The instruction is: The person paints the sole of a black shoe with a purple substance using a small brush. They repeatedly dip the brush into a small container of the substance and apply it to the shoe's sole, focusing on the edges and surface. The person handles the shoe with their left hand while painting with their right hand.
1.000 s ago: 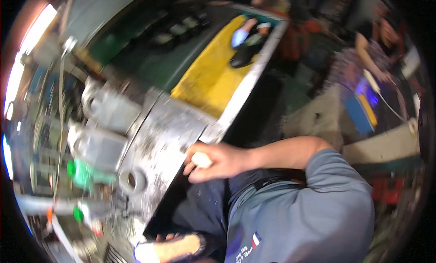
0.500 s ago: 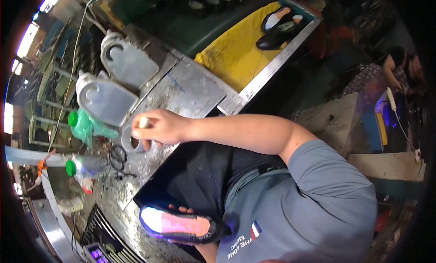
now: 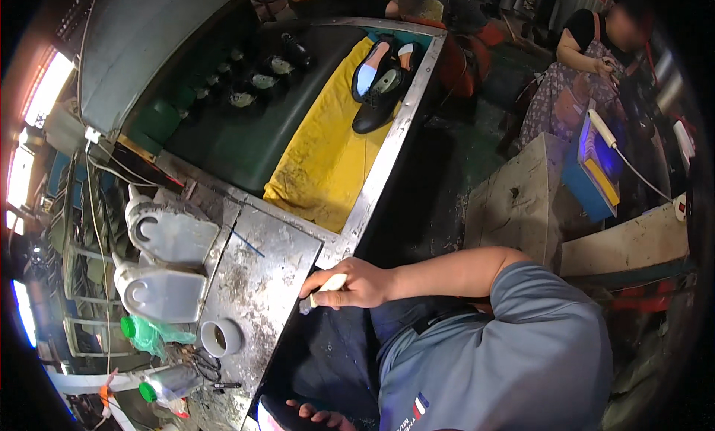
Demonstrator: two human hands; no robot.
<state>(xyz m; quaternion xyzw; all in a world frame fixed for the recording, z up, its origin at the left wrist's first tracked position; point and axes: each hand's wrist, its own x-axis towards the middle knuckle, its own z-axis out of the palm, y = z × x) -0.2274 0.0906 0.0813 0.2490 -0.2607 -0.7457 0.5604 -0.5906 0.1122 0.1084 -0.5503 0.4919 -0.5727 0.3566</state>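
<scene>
My right hand [image 3: 350,283] is closed round the cream handle of a small brush [image 3: 333,283]. Its short tip points down and left, over my dark apron [image 3: 328,356] near the bench edge. At the bottom of the view my left hand [image 3: 324,416] lies against a dark shoe [image 3: 277,412], its fingers curled along the side. Only a strip of that shoe shows, the rest being cut off by the lower edge. A white cup [image 3: 232,339] with something brownish inside stands on the worn metal bench [image 3: 257,282], left of the brush.
Two translucent jugs [image 3: 167,293] and green-capped bottles [image 3: 147,391] line the bench's left, near black scissors [image 3: 207,365]. Beyond lies a metal-edged conveyor [image 3: 402,126] with yellow cloth [image 3: 313,178], black shoes [image 3: 376,103] and several dark shoes farther off. A co-worker [image 3: 581,81] sits at right.
My right hand has lifted the brush from the cup and brought it right, toward my body. The view has shifted, so the shoe in my left hand now sits mostly out of the picture.
</scene>
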